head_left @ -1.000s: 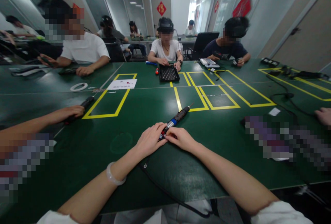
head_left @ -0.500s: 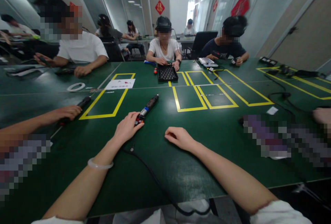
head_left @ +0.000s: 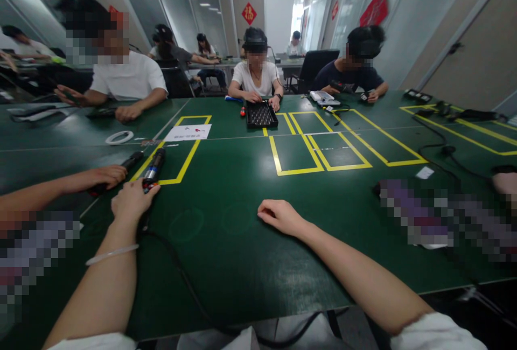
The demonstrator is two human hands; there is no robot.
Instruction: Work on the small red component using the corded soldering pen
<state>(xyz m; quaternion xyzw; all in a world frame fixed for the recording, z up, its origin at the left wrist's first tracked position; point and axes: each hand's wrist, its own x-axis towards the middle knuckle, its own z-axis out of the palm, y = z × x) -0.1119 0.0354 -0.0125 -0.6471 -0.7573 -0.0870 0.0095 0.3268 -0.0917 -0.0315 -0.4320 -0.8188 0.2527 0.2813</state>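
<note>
On the left of the green table (head_left: 226, 264), my left hand (head_left: 133, 199) is closed around the rear of a black corded electric screwdriver (head_left: 154, 166) with a silver and blue band. The tool points away from me over the front of a yellow tape outline, and its black cord (head_left: 181, 272) trails back over the table edge. My right hand (head_left: 285, 216) rests on the tabletop at centre right, fingers loosely curled, nothing visible in them. Close to the left of my left hand, another person's hand (head_left: 109, 176) lies on a dark tool (head_left: 133, 161).
Yellow tape outlines (head_left: 301, 171) mark the table. A white paper sheet (head_left: 189, 132), a white ring-shaped coil (head_left: 119, 137) and a black tray (head_left: 262, 114) at a person's hands lie farther off. Dark cables (head_left: 438, 145) and a small white card (head_left: 425, 172) are at right.
My left hand has moved left with the electric screwdriver, from near the table's middle to beside the other person's hand. The cord has shifted left too. My right hand stays put.
</note>
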